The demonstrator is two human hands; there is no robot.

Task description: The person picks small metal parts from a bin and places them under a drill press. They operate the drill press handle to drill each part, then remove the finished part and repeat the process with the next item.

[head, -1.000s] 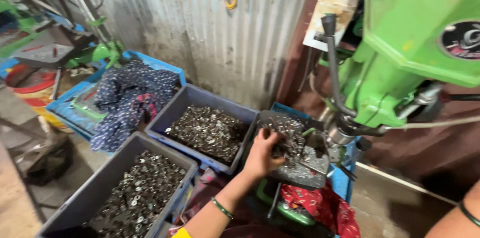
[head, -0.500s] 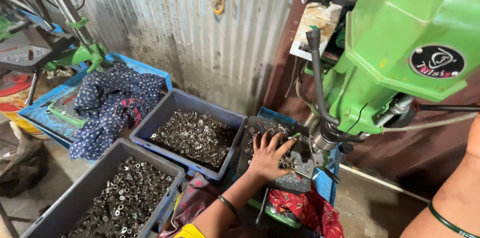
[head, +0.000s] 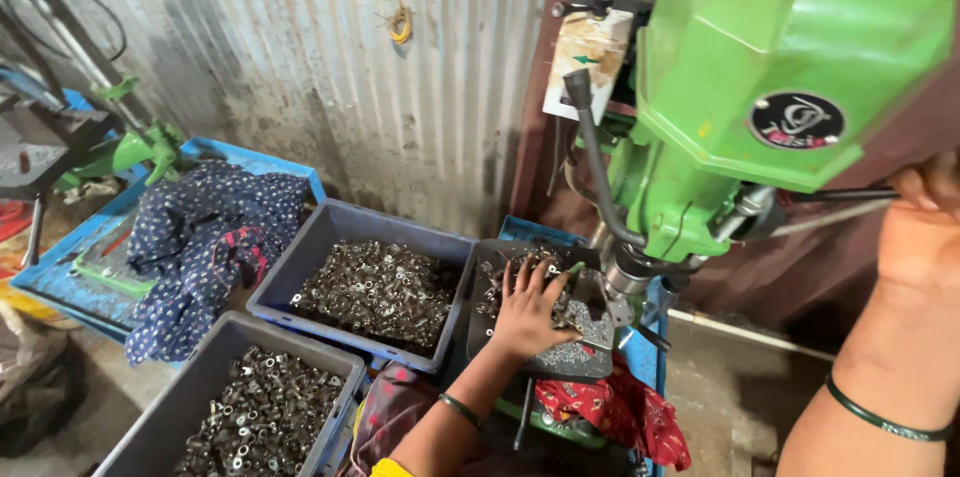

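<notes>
our left hand lies flat with fingers spread on a heap of small metal parts that covers the dark tray just under the green drill press. the hand is apart, pressed on the parts, not clamped on any one of them. our right hand, to the right of the drill press, is wrapped around the thin feed lever that sticks out from the machine's side; the fingers are together on that lever, though the view is blurred there.

left of the drill press stand two grey crates full of the same kind of metal parts, one nearer the corrugated wall, the other nearer to us. further left of the drill press a dark blue patterned cloth is draped over a blue crate. below the tray, at the foot of the drill press, a red cloth hangs. a black hose curves down the front of the drill press toward the tray.
</notes>
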